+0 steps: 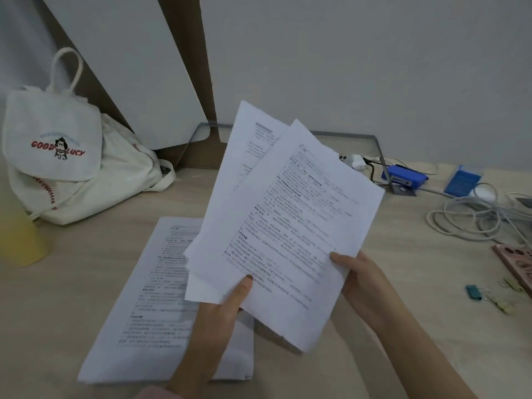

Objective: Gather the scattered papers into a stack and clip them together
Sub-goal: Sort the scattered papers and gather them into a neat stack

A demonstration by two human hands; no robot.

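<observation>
Both hands are up on the fanned sheets (282, 226), lifted off the desk (72, 283) over its middle. My left hand (218, 309) pinches their lower edge, thumb pressed on the printed face and the other fingers hidden behind. My right hand (362, 280) grips the lower right side the same way, thumb on top and fingers out of sight at the back. The sheets are not squared: one pokes out at the top left behind the front page, and corners stick out at the lower left. More printed pages (149, 298) lie flat on the desk toward its near edge, below and left of what I'm holding. Over by the right edge sits a teal binder clip (475, 292) with pale yellow clips (506, 306) just beside it, well apart from the paper. A white canvas bag (66, 156) slumps at the far left corner, and a tangle of white cables (472, 214) lies at the far right.
</observation>
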